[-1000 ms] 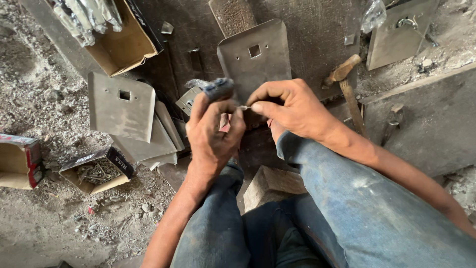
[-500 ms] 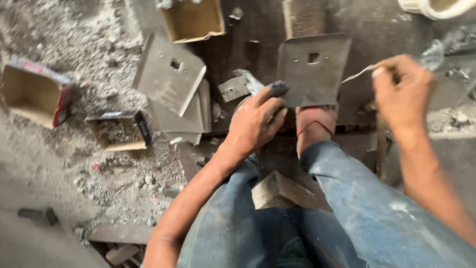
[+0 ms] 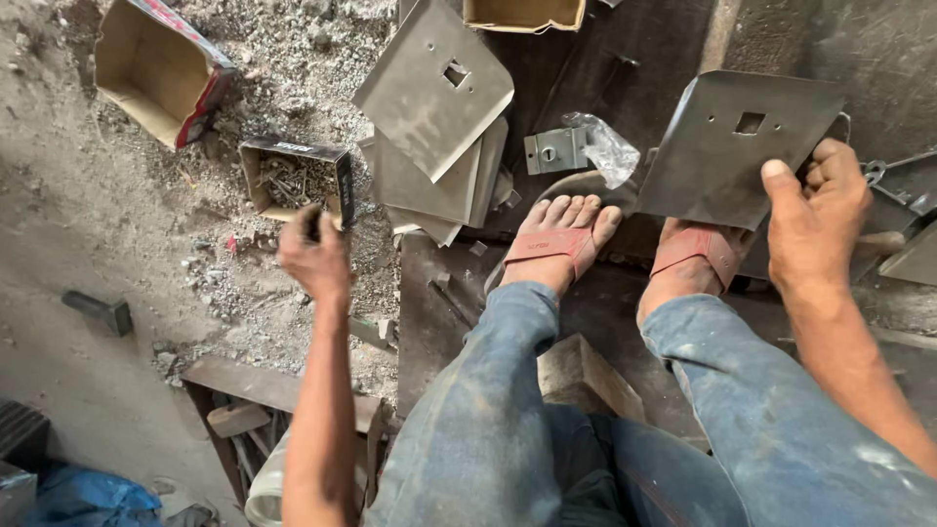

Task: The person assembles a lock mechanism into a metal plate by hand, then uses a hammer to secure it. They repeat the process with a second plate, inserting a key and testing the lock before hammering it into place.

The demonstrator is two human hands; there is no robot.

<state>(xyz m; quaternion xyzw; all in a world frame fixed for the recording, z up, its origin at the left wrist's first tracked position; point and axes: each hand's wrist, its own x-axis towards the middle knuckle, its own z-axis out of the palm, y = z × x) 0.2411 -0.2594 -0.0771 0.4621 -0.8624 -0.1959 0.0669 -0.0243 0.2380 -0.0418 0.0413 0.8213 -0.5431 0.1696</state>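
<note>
My right hand (image 3: pixel 815 220) grips the lower right edge of a grey metal plate (image 3: pixel 732 146) with a small square hole, which is tilted up above my right foot. My left hand (image 3: pixel 314 256) is stretched out to the left, just below a small open box of nails (image 3: pixel 293 181) on the dusty ground. Its fingers are bunched, with something dark at their tips that I cannot make out. Both feet, in red-strapped sandals (image 3: pixel 561 239), rest on a dark work surface (image 3: pixel 429 293).
A stack of similar metal plates (image 3: pixel 439 127) lies between the nail box and my feet. A small metal latch (image 3: pixel 556 151) and a crumpled plastic bag (image 3: pixel 610 146) sit nearby. An empty cardboard box (image 3: pixel 156 68) is at far left, a wooden block (image 3: pixel 586 376) under my knees.
My left hand left the middle and swung out left to the nail box. My right hand came down onto the grey plate's edge and took hold of it.
</note>
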